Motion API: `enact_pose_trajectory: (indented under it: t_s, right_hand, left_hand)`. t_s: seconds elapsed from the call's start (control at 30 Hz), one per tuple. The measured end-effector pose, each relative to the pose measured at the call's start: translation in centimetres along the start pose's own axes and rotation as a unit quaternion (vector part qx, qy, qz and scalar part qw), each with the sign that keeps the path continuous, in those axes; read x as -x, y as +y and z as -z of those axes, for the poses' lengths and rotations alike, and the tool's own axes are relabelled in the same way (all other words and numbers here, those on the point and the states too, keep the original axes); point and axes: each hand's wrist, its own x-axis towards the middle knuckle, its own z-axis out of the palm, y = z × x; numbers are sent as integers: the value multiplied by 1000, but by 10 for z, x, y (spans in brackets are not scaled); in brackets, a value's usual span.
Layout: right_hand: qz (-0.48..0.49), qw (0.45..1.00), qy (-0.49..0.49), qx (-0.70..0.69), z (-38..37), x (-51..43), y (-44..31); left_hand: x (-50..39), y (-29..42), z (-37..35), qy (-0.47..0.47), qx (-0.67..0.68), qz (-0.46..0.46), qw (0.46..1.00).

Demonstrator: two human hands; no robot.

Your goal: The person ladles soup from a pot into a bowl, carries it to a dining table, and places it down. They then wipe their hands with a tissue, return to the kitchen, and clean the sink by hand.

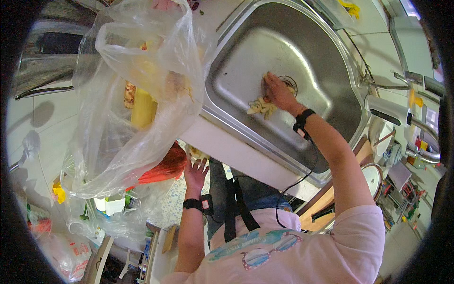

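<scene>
My right hand (278,90) reaches low into the stainless steel sink (255,46), beside the drain (288,84). Its fingers are curled around pale yellow-green vegetable scraps (263,107), some of which stick out below the hand. My left hand (196,174) is empty, palm up and fingers spread, below the counter's front edge (227,145). Just beyond its fingertips, a pale container (195,152) shows only in part. To its left bulges a red plastic bag (165,165).
A large clear plastic bag (106,142) on the left holds yellow produce (143,108) and a corn cob (129,94). The faucet (386,110) is right of the sink. A cutting board (363,152) and a pot lid (372,181) stand near my right arm. A cable hangs from my right wrist.
</scene>
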Motion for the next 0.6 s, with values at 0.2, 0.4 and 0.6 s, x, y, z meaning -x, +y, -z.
enact_pose_trajectory:
  t_s: [0.2, 0.4, 0.6]
  right_hand:
    - [33, 998, 30, -41, -17, 51, -23]
    - [-93, 986, 65, -119, -24, 35, -30]
    - [-29, 984, 50, -169, -39, 32, -36]
  left_hand:
    - [-2, 5, -2, -2, -13, 7, 1000]
    - [-3, 5, 1, -13, -4, 13, 1000]
    - [-2, 5, 7, -7, 2, 15, 1000]
